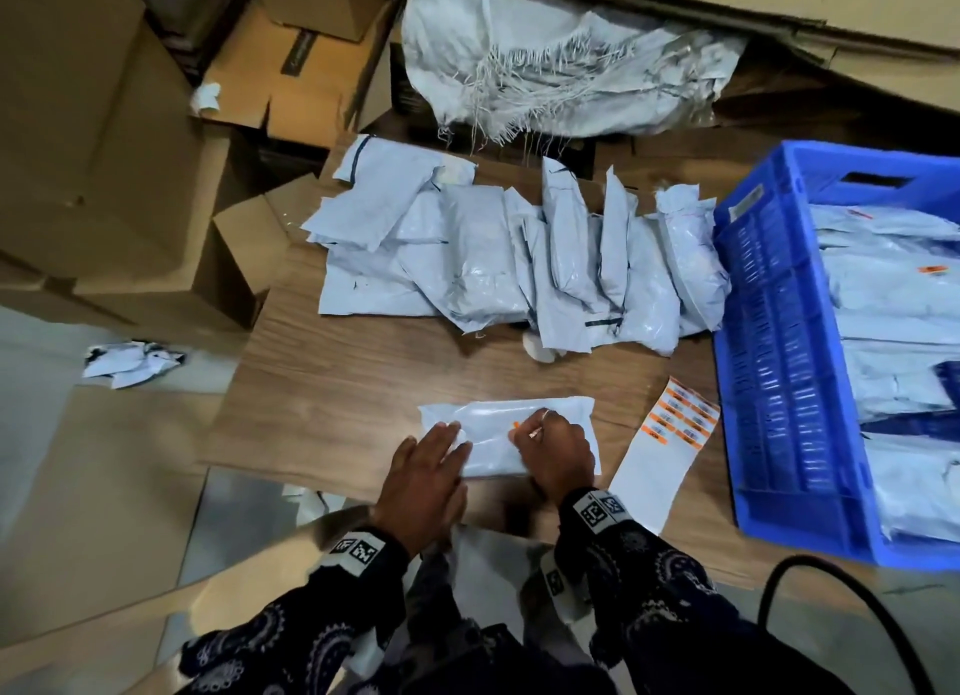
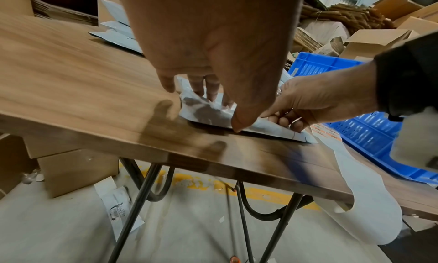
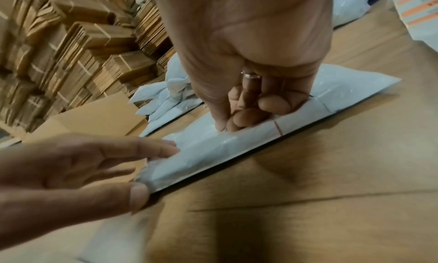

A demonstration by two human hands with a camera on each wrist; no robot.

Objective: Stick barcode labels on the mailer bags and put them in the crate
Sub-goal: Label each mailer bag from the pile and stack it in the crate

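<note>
A white mailer bag (image 1: 483, 453) lies flat near the front edge of the wooden table (image 1: 363, 382). My left hand (image 1: 447, 442) presses its left end with straight fingers (image 2: 211, 90), thumb at the near edge. My right hand (image 1: 524, 432) is bunched over the bag's middle and pinches a small orange barcode label (image 1: 516, 425) against it. The right wrist view shows its fingertips (image 3: 233, 123) pushed down onto the bag (image 3: 208, 152). To the right lies the label sheet (image 1: 680, 419) with several orange labels. The blue crate (image 1: 779, 382) at the far right holds several mailers.
A pile of unlabelled mailers (image 1: 519, 263) covers the back of the table. Behind it lies a frayed woven sack (image 1: 545, 55). Cardboard boxes (image 1: 104, 149) stand to the left, crumpled paper (image 1: 130, 362) is on the floor, and a black cable (image 1: 831, 616) curves at the lower right.
</note>
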